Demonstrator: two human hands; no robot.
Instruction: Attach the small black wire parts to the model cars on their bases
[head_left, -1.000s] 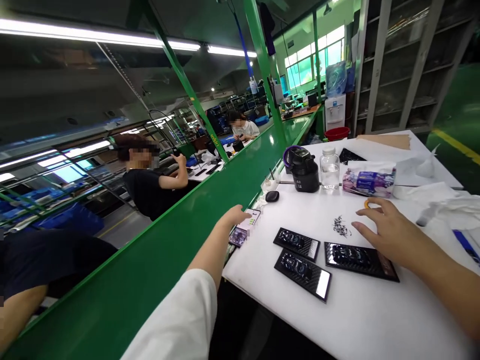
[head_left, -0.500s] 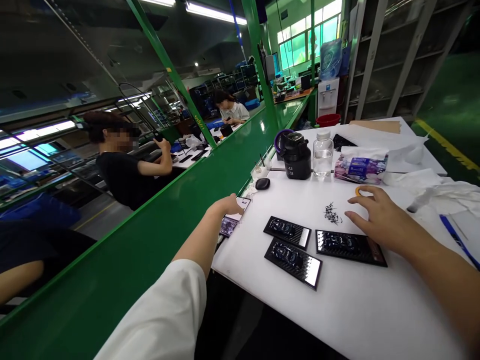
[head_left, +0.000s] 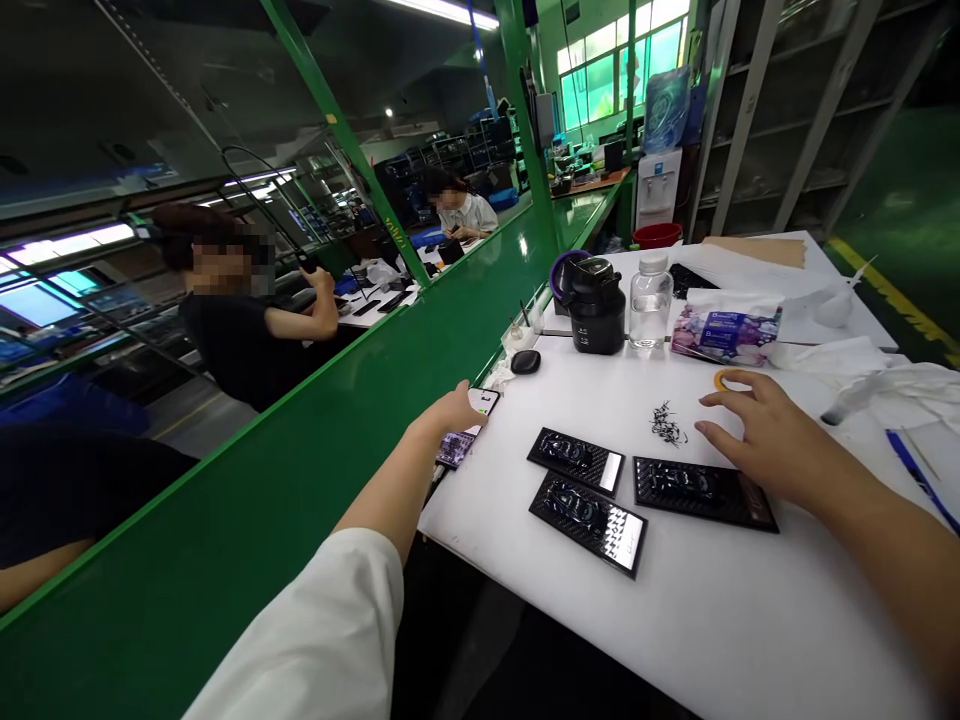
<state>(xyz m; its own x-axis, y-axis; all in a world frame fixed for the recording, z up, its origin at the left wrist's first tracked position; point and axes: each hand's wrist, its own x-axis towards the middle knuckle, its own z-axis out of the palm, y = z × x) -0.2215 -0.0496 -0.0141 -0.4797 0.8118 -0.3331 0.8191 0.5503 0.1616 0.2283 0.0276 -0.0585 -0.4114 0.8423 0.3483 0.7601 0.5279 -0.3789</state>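
Observation:
My left hand (head_left: 454,409) lies across the middle of a smartphone (head_left: 456,450) with a lit screen, at the table's left edge beside the green rail. Most of its fingers are hidden, so I cannot tell whether it grips the phone. My right hand (head_left: 757,425) is open over the table, thumb and fingers apart, holding nothing. Just past its fingertips is a yellow ring (head_left: 720,381); contact is unclear. Near this hand lies a black plate with a dark model car (head_left: 682,484). Two similar plates, an upper one (head_left: 570,458) and a lower one (head_left: 581,510), lie left of it.
A small heap of thin black bits (head_left: 666,425) lies mid-table. Behind stand a black jug (head_left: 598,315), a clear bottle (head_left: 649,305) and a purple wipes pack (head_left: 724,330). A black mouse-like object (head_left: 526,361) sits by the green rail (head_left: 360,385). Two people sit beyond it.
The view has shifted slightly. Both hands keep nearly the same places, my left on the phone and my right open near the yellow ring. The plates have not moved.

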